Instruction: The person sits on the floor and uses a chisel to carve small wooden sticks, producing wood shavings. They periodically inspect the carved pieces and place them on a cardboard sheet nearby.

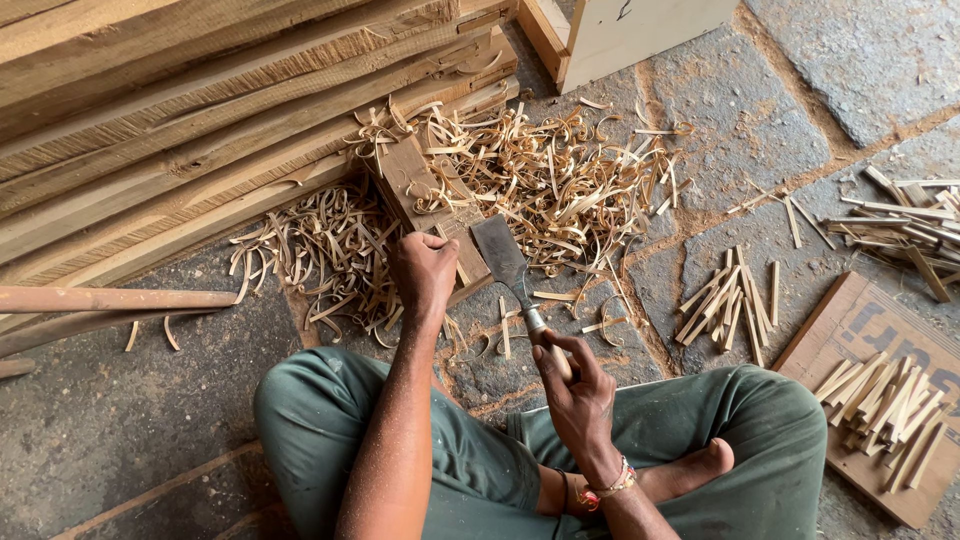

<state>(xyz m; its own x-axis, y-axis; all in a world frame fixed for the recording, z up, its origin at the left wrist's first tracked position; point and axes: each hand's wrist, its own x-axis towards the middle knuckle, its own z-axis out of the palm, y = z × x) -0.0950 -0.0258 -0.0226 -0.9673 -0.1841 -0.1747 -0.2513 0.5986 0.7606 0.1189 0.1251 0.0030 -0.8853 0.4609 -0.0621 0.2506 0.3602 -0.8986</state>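
Observation:
I sit cross-legged on a stone floor. My left hand point(424, 272) is closed and rests on the near end of a wooden block point(415, 185); what it pinches is hidden under the fingers. My right hand point(572, 385) grips the wooden handle of a broad flat chisel point(503, 258). The chisel's blade points away from me and lies just right of the block, close to my left hand. Curled wood shavings point(545, 170) lie heaped around the block.
Long wooden planks point(180, 130) are stacked at the upper left. Small cut wooden sticks point(730, 300) lie in piles to the right, some on a flat board point(860, 330). A pale wooden box point(640, 30) stands at the top. A round pole point(110, 298) lies at left.

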